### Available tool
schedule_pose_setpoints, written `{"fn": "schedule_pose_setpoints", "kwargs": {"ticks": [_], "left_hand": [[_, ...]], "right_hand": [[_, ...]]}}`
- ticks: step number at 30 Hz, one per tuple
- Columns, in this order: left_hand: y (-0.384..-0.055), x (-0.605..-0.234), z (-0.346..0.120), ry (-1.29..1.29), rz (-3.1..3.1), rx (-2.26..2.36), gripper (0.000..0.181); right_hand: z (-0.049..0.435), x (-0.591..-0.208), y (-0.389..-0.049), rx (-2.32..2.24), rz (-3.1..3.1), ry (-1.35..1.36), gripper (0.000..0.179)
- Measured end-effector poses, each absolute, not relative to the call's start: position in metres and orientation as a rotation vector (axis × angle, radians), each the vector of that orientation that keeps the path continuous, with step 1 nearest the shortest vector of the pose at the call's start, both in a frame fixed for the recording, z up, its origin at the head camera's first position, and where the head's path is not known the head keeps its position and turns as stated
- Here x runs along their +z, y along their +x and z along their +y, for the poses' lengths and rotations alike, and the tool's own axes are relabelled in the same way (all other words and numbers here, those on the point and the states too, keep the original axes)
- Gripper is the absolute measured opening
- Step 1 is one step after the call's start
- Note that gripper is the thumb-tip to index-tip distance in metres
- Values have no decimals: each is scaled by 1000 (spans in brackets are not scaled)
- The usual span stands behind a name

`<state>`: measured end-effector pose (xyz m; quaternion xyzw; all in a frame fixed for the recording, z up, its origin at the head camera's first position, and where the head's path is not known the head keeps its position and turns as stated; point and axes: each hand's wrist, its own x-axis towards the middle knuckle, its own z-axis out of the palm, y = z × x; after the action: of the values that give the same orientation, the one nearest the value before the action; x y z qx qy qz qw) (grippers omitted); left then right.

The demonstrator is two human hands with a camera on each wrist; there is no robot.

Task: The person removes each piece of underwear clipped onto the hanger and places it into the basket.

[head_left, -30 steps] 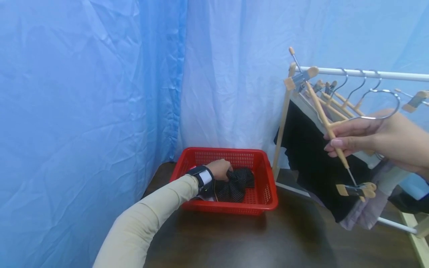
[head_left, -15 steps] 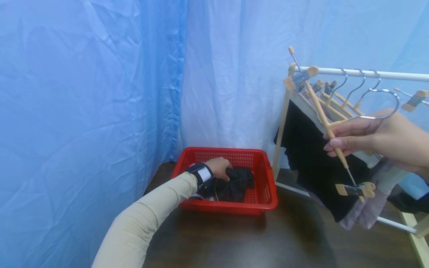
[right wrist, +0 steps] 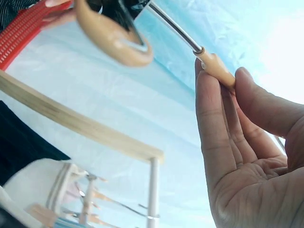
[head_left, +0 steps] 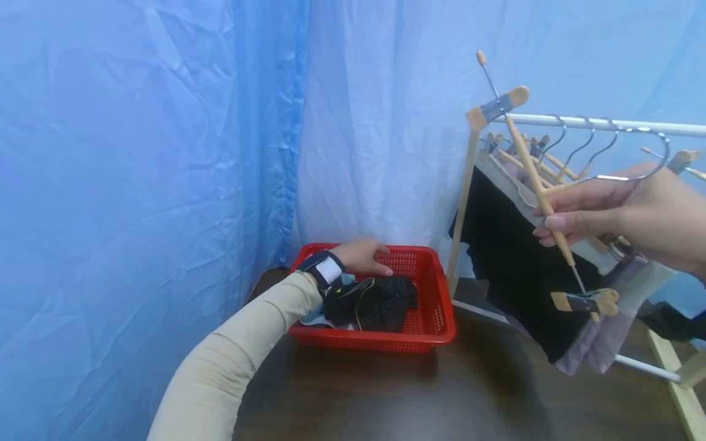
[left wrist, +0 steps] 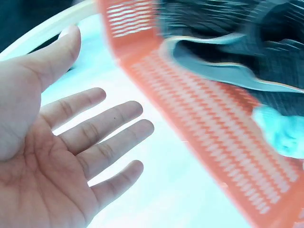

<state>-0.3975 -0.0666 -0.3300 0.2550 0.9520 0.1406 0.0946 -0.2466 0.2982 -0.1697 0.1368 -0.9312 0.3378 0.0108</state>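
Observation:
My left hand (head_left: 361, 256) hovers over the red basket (head_left: 441, 340) with its fingers spread and nothing in them. In the left wrist view the open palm (left wrist: 47, 185) faces the camera beside the basket wall (left wrist: 204, 128). Inside lies a dark, thinly striped garment (head_left: 394, 300), bunched up, with light-edged trim; a teal cloth (left wrist: 280, 133) shows near it. At the right, my right hand (head_left: 634, 214) pinches a wooden clip hanger (head_left: 529, 165) by its bar, thumb against fingers. The hanger is tilted, and its clips hold nothing. Its hook curves over that hand.
A clothes rack with a white rail (head_left: 640, 124) stands at the right, behind the right hand. On it hang several hangers with a black garment (head_left: 513, 263) and pale clothes (head_left: 601, 343). The basket sits on a dark wooden table (head_left: 386, 392). Blue curtains (head_left: 138, 184) enclose the left and back.
My left hand has let go of the striped garment and risen slightly, its fingers opening. The garment has slumped in the basket. The right hand has lifted the hanger a little.

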Motion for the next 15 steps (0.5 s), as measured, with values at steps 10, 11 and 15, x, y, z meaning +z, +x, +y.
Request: {"fn": "schedule_pose_setpoints", "kwargs": {"ticks": [10, 11, 15], "left_hand": [[-382, -259, -61, 948, 2875, 768, 58], [-380, -254, -59, 965, 2893, 803, 57], [-380, -238, -49, 1016, 2952, 938, 56]], "right_hand": [[322, -150, -262, 963, -2785, 432, 36], [327, -146, -266, 943, -2785, 446, 30], [344, -125, -276, 860, -2777, 458, 30]]}}
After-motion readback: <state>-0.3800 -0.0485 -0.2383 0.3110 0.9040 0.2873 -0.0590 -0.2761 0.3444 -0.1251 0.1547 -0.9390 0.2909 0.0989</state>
